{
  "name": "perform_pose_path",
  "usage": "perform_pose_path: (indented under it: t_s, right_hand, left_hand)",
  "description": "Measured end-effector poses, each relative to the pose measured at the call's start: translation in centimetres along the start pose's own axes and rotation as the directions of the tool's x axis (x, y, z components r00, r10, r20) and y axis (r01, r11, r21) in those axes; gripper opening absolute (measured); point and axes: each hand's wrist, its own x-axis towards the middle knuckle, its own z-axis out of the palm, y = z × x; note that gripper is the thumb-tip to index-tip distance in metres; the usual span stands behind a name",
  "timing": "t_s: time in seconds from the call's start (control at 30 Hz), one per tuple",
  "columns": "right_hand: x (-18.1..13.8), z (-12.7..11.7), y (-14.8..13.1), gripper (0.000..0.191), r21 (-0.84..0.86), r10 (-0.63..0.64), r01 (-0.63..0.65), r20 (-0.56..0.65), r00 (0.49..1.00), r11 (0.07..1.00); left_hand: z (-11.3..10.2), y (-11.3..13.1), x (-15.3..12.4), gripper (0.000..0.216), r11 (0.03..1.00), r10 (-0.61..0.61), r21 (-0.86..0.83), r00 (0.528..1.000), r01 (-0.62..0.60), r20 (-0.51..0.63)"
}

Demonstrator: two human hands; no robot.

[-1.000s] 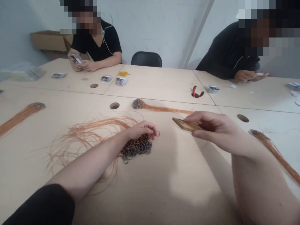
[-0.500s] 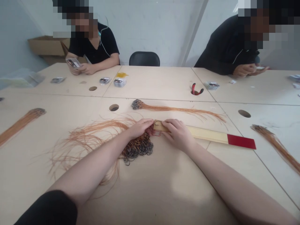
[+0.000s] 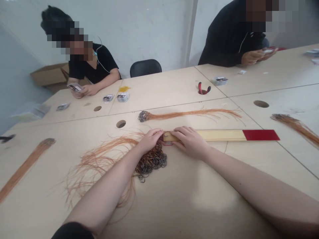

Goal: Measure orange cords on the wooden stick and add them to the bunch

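A long cream strip with red ends (image 3: 221,135) lies across the table in front of me. A single dark fish hook (image 3: 166,133) rests on its left part. My left hand (image 3: 151,139) pinches the strip's left end, its fingers pressed together. Just right of the hook, my right hand (image 3: 189,141) grips the strip, fingers over the top and thumb on the near side. Under the strip, between my hands, shows the edge of a small red-outlined piece (image 3: 168,144). Beside and partly beneath my left hand is a heap of fish hooks (image 3: 152,161) with loose orange lines (image 3: 99,156).
A bundle of hooks with orange lines (image 3: 174,114) lies beyond the strip. More bundles lie left (image 3: 30,166) and right (image 3: 296,127). Red-handled pliers (image 3: 204,89) stand in a table hole. Two people sit across, handling small packs; stacked packs (image 3: 123,96) lie near them.
The camera view has tilted, so the table and strip appear rotated. Both hands keep their places on the strip, and the hook stays at its left part.
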Motion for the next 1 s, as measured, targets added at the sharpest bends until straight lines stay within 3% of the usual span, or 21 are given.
perform_pose_path:
  t_s: [0.1, 0.27, 0.33, 0.47, 0.67, 0.73, 0.8, 0.87, 1.0]
  right_hand:
    - [0.0, 0.0, -0.1, 0.032, 0.048, 0.021, -0.023, 0.041, 0.999, 0.999]
    - [0.0, 0.1, 0.0, 0.029, 0.112, 0.021, -0.033, 0.11, 0.994, 0.993]
    - [0.0, 0.2, 0.1, 0.029, 0.129, 0.016, -0.032, 0.124, 0.992, 0.991]
    - [0.0, 0.2, 0.1, 0.03, 0.144, 0.02, -0.038, 0.121, 0.992, 0.989]
    - [0.0, 0.3, 0.2, 0.031, 0.149, -0.003, -0.015, 0.116, 0.993, 0.989]
    - [0.0, 0.2, 0.3, 0.034, 0.149, -0.023, 0.005, 0.114, 0.993, 0.989]
    - [-0.1, 0.2, 0.3, 0.034, 0.142, -0.037, 0.022, 0.105, 0.994, 0.99]
    - [-0.1, 0.1, 0.2, 0.032, 0.136, -0.046, 0.034, 0.09, 0.995, 0.99]
    - [-0.2, 0.1, 0.0, 0.03, 0.131, -0.054, 0.044, 0.071, 0.996, 0.99]
  left_hand:
    - [0.1, 0.1, -0.1, 0.023, 0.998, -0.044, 0.038, 0.99, 0.05, -0.137]
    - [-0.2, 0.3, -0.2, 0.017, 0.978, -0.076, 0.156, 0.934, 0.138, -0.35]
    - [-0.3, 0.5, -0.4, 0.016, 0.959, -0.007, 0.262, 0.932, 0.11, -0.364]
    - [-0.2, 1.4, -0.9, 0.014, 0.891, 0.223, 0.451, 0.922, -0.06, -0.318]
    - [-1.5, 2.6, -0.9, 0.018, 0.905, 0.302, 0.397, 0.889, -0.153, -0.344]
    - [-2.8, 2.5, -0.7, 0.022, 0.773, 0.447, 0.602, 0.843, -0.197, -0.298]
    - [-4.1, 2.1, -0.5, 0.025, 0.489, 0.557, 0.842, 0.825, -0.228, -0.1]
    - [-5.2, 1.3, -0.3, 0.028, 0.284, 0.517, 0.937, 0.855, -0.205, 0.031]
    - [-6.1, 0.3, -0.3, 0.032, 0.143, 0.367, 0.982, 0.928, -0.126, 0.065]
